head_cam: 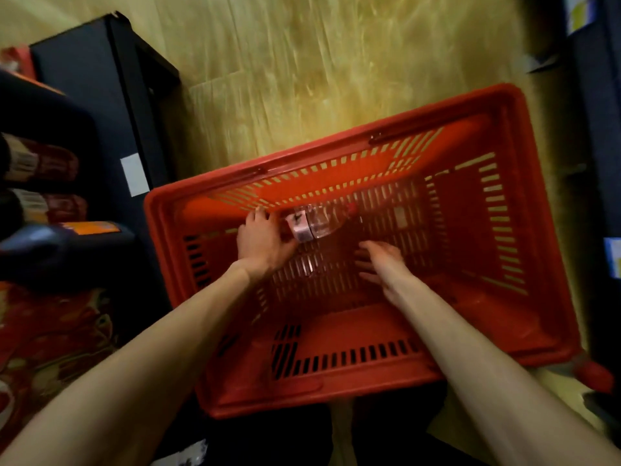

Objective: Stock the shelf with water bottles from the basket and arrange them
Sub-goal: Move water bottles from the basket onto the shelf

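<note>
Both forearms reach down into the basket (524,203), which sits on the floor (302,62) directly below the camera.

Right hand (379,264): fingers straight and relaxed, holding nothing, low over the basket bottom. Contact with the bottom cannot be determined.

Left hand (265,240): fingers curled around the base end of the bottle (319,220). The bottle lies on its side just beyond the right hand, against the far wall, cap pointing to the right.

Progress: this is the only bottle visible in the basket; the remaining bottom area shows bare mesh. Judged from this, the basket is nearly unloaded, and this is probably the last bottle to transfer. Placement and arrangement on the shelf remain to be done.

Shelf (84,89): dark unit to the left of the left hand, close beside the basket's left rim. It holds several dark bottles with red labels (50,163). No water bottles are identifiable on it in this view.

Clearance: the basket walls rise on all sides of both hands, so the bottle must be lifted over the left rim. Open floor lies beyond the far wall. To the right of the right hand, another dark unit (601,163) stands near the basket.
</note>
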